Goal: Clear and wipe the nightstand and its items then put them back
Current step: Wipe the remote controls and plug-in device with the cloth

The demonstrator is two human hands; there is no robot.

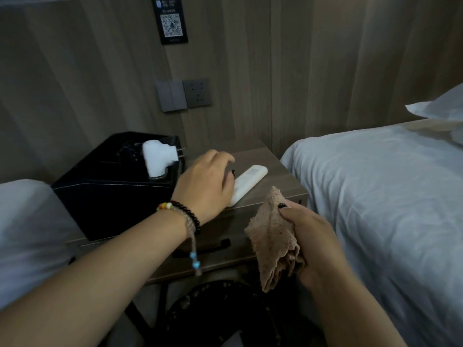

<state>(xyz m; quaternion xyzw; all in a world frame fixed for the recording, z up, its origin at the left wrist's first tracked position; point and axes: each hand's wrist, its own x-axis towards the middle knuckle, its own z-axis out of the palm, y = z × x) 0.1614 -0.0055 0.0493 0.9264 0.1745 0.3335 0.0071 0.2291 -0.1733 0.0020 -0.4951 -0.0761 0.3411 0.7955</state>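
Note:
A wooden nightstand stands between two beds. A white remote lies flat on its top. My left hand rests over the remote's near end with loosely bent fingers, and its thumb touches the remote's left edge. No finger is seen wrapped round the remote. My right hand hangs in front of the nightstand's right corner and grips a bunched brown cloth. A black tissue box with white tissue sticking out fills the left half of the top.
White beds flank the nightstand, one on the right and one on the left. A switch and socket and a QR sign hang on the wood wall. A drawer handle faces me. A dark round stool stands below.

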